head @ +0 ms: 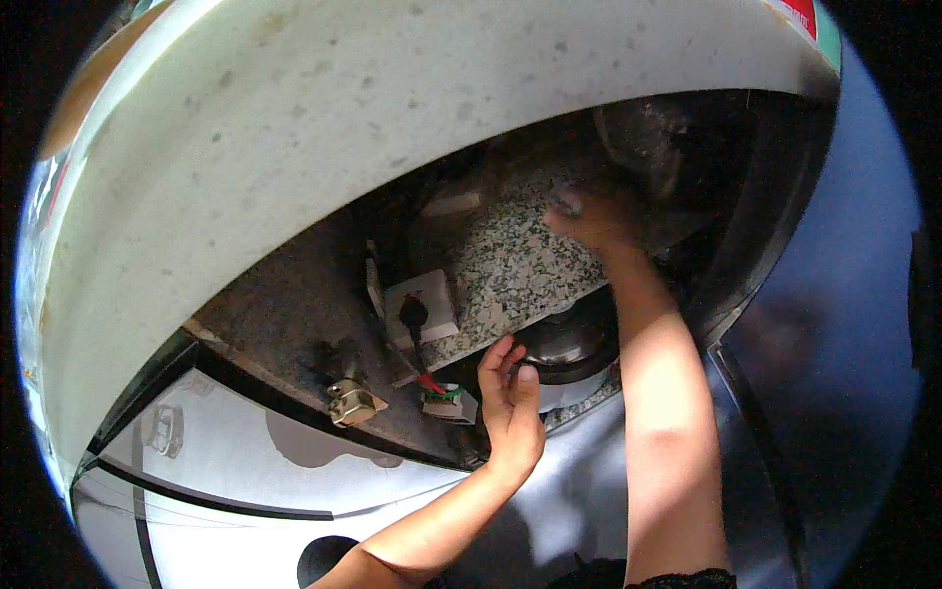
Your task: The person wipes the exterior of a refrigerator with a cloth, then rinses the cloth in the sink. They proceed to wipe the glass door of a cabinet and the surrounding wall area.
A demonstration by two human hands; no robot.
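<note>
My right hand (600, 217) reaches deep into a dark cabinet, just over a speckled granite shelf (526, 254). Its fingers are curled near something small and greyish; blur and shadow hide whether it is held. Lower down, my left hand (511, 412) has its fingers bent and its thumb apart, with nothing seen in it. Beside those fingers, below the shelf's front edge, is a rounded vessel with a glossy black lid (567, 342) and a pale body. The right forearm passes in front of its right side.
A pale countertop (294, 132) overhangs the cabinet. A white socket box (423, 305) with a black plug (413, 313) sits at the shelf's left end. Below are a small white box (449, 405) and a metal hinge (352, 403). A glossy white door panel (243, 423) lies lower left.
</note>
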